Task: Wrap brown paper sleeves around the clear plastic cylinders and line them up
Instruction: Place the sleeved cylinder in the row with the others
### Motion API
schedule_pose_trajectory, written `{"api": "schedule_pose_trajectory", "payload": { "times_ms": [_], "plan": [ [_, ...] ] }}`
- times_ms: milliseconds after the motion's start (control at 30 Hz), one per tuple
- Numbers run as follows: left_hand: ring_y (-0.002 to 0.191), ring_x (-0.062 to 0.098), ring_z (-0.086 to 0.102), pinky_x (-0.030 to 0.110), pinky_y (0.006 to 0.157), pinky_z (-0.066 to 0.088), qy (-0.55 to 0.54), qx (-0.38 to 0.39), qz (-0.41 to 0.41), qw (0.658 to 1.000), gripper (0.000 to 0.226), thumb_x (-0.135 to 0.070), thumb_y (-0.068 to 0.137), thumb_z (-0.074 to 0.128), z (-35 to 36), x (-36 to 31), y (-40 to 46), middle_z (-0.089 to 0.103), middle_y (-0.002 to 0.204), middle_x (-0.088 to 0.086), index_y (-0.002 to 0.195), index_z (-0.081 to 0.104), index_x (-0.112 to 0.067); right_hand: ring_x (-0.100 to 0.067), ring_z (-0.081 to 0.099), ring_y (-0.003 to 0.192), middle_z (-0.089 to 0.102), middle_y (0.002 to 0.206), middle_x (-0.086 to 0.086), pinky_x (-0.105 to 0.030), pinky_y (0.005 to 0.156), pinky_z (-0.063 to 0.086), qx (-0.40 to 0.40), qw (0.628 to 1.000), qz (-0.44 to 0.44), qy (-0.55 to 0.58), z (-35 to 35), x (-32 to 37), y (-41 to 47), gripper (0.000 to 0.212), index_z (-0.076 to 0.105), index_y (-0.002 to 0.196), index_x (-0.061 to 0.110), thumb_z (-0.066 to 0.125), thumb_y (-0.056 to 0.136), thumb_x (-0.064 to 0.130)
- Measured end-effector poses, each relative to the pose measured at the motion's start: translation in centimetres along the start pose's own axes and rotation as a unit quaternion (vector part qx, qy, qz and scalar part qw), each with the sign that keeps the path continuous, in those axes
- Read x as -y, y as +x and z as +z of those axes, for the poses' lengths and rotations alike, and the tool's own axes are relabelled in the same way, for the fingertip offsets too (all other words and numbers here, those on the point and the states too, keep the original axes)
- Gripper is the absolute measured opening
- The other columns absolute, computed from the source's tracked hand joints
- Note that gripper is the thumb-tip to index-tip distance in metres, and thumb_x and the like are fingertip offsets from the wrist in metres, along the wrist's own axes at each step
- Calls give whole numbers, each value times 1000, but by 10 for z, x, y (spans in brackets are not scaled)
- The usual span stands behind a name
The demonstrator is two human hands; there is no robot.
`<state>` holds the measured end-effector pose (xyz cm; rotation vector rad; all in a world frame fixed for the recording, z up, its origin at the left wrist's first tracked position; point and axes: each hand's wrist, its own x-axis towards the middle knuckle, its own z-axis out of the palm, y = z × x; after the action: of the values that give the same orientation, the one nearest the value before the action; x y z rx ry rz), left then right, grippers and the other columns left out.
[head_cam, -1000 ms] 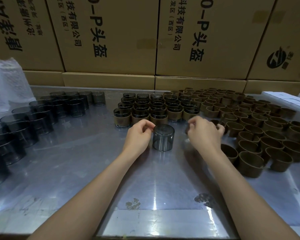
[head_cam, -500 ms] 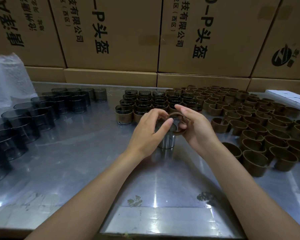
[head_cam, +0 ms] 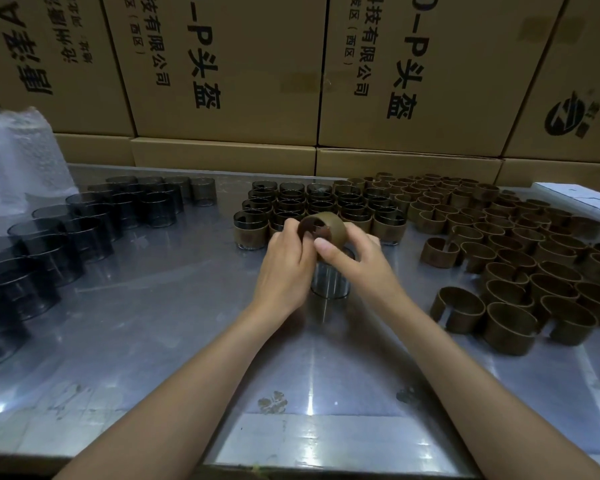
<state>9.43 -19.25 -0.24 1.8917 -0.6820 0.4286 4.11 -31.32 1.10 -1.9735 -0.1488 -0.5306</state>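
Two hands meet over the middle of the metal table (head_cam: 153,323), with bare surface stretching toward the near edge and to the left of the wrists. Open room is tight elsewhere: loose brown paper sleeves (head_cam: 506,271) crowd the right side, bare clear plastic cylinders (head_cam: 84,230) fill the left, and rows of already wrapped cylinders (head_cam: 312,206) stand just behind the hands. Cardboard boxes (head_cam: 222,71) wall off the far edge, a heap of clear plastic wrap (head_cam: 14,157) sits at the far left, and a white box (head_cam: 579,202) lies at the far right.

One clear plastic cylinder (head_cam: 329,284) stands upright on the table below the hands, its axis vertical. Above it, the held paper sleeve (head_cam: 326,230) is tipped so its open end faces toward the camera, its axis leaning away from vertical.

Left hand (head_cam: 288,265) has its grip pinching the sleeve's left rim, fingers curled, knuckles up. Right hand (head_cam: 357,261) grasps the sleeve's right side, thumb laid across the front toward the left hand. Both forearms angle inward from the near corners.
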Motion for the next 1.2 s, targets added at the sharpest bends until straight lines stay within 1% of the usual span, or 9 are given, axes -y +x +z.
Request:
{"api": "schedule_pose_trajectory", "payload": {
  "times_ms": [100, 233, 367, 433, 567, 767, 1000, 1100, 1200],
  "plan": [
    [82, 16, 50, 31, 63, 38, 31, 12, 14, 999, 19, -29, 100, 35, -2, -2, 2, 52, 82, -6, 85, 42, -22, 2, 38, 106, 58, 101, 15, -14, 86, 32, -54, 998, -21, -39, 2, -3, 0, 28, 60, 100, 27, 52, 84, 49],
    [74, 13, 44, 28, 60, 30, 90, 46, 36, 994, 19, -28, 98, 38, -5, -2, 3, 46, 79, -8, 79, 38, -24, -15, 50, 115, 59, 112, 6, -35, 96, 44, -62, 998, -9, 2, -3, -9, 4, 33, 54, 110, 27, 50, 83, 46],
    [79, 12, 53, 32, 66, 40, 59, 78, -39, 994, 21, -37, 99, 34, -5, -3, 3, 54, 85, -5, 85, 42, -24, 3, 53, 110, 61, 111, 16, -16, 90, 40, -16, 1000, 2, 18, 2, -12, 3, 29, 54, 115, 32, 39, 96, 48],
    [81, 16, 54, 36, 67, 40, 31, 104, -74, 991, 24, -42, 99, 32, -5, -2, 3, 55, 84, -4, 85, 40, -25, 2, 54, 109, 61, 110, 14, -24, 95, 41, -16, 999, 29, 27, 2, -15, 3, 32, 53, 117, 27, 33, 100, 47],
    [75, 11, 49, 32, 61, 33, 3, 130, -81, 988, 29, -50, 98, 30, -6, -2, 1, 49, 76, -6, 78, 32, -29, -4, 55, 108, 62, 105, 13, -33, 100, 42, -29, 998, 55, 25, 1, -17, 4, 37, 58, 110, 27, 28, 101, 47],
    [92, -1, 52, 18, 71, 36, -65, 148, -98, 982, 36, -66, 91, 22, -6, -3, -2, 54, 95, -15, 91, 39, -34, -9, 61, 105, 69, 105, 5, -35, 98, 44, -27, 995, 70, 68, 3, -15, 3, 38, 67, 108, 22, 34, 102, 39],
    [117, 8, 47, 26, 92, 33, -76, 175, -136, 972, 93, -86, 68, 13, -3, 3, 0, 53, 125, -8, 131, 43, -25, -20, 45, 127, 53, 131, -5, -46, 111, 33, -35, 989, 126, 67, 7, -16, 4, 38, 45, 132, 18, 27, 104, 37],
    [124, 5, 44, 21, 93, 33, -87, 233, -143, 958, 89, -89, 72, 27, -5, 6, 1, 49, 133, -12, 137, 39, -30, -20, 48, 125, 55, 126, -4, -42, 110, 35, -38, 985, 142, 93, 7, -16, 4, 35, 46, 128, 20, 24, 105, 35],
    [117, 2, 48, 16, 89, 36, -77, 245, -150, 955, 87, -87, 70, 42, -7, 8, 2, 51, 127, -15, 135, 37, -31, -19, 48, 125, 55, 127, -4, -40, 110, 34, -35, 981, 161, 98, 7, -19, 4, 33, 46, 126, 25, 23, 105, 36]
  ]
}}
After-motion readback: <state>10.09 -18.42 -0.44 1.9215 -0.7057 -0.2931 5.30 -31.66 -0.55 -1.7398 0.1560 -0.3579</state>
